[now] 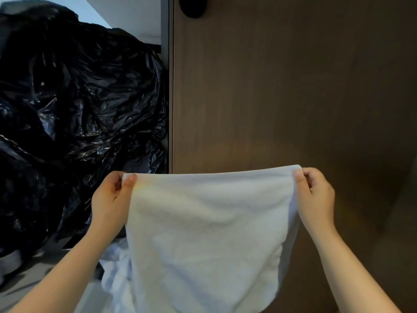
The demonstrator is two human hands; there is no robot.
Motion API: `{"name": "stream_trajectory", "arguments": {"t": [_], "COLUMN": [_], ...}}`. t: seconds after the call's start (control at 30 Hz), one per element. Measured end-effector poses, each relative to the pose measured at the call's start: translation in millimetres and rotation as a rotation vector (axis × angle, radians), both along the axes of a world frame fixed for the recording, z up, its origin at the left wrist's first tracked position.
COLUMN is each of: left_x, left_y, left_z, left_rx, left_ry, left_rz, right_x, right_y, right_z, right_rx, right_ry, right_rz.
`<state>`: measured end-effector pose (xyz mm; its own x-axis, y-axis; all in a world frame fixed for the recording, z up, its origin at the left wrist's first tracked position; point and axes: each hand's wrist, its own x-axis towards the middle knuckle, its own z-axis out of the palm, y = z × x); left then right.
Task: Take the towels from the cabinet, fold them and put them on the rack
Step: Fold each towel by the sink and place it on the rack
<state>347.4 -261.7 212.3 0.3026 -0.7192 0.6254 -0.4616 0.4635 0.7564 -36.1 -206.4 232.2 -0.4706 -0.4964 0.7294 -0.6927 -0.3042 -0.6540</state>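
Towel (pixel 203 233) stretched between hands, corners pinched

Domestic storage closet, likely home or lodging. Dark wood-grain cabinet door (pixel 282 86), round black knob (pixel 193 6) at its top. Left of door, open compartment stuffed with black plastic bags (pixel 74 109). White towel (pixel 203 222) before door's lower part.

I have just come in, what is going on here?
A person holds a white towel up by its top edge. The left hand pinches one top corner and the right hand pinches the other, so the towel hangs flat in front of a brown door. More white cloth lies below it on the left, beside black plastic bags. No rack is in view, so the towel is not yet put away.
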Motion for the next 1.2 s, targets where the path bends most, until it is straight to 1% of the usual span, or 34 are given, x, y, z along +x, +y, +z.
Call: {"name": "stream_trajectory", "arguments": {"t": [0.13,0.23,0.3,0.4,0.47,0.57,0.67,0.8,0.9,1.03,1.2], "left_x": [-3,-9,-12,-14,-15,-16,-9,-5,-11,-14,-25], "left_y": [4,10,15,23,28,34,25,12,12,18,48], "left_z": [9,17,25,38,43,46,42,11,-14,-20,-10], "left_rx": [-0.087,-0.109,-0.073,0.008,0.046,0.099,0.126,0.173,0.169,0.164,0.081], "left_ry": [-0.06,-0.051,0.017,0.175,0.221,0.197,0.173,0.007,-0.014,0.002,0.031], "left_rz": [0.044,0.05,0.012,-0.081,-0.136,-0.174,-0.082,0.02,0.022,-0.009,-0.089], "right_x": [2,5,5,5,10,20,17,9,12,16,38], "right_y": [6,10,13,18,23,28,27,23,21,26,41], "right_z": [3,8,12,18,20,20,17,-8,-29,-37,-31], "right_rx": [-0.062,-0.096,-0.104,-0.098,-0.098,-0.119,-0.123,0.018,0.062,0.047,-0.031], "right_ry": [0.006,0.004,-0.003,0.001,0.011,0.018,0.005,0.053,0.083,0.027,-0.074], "right_rz": [-0.032,-0.052,-0.037,0.015,0.039,0.023,-0.07,-0.136,-0.176,-0.132,-0.036]}}
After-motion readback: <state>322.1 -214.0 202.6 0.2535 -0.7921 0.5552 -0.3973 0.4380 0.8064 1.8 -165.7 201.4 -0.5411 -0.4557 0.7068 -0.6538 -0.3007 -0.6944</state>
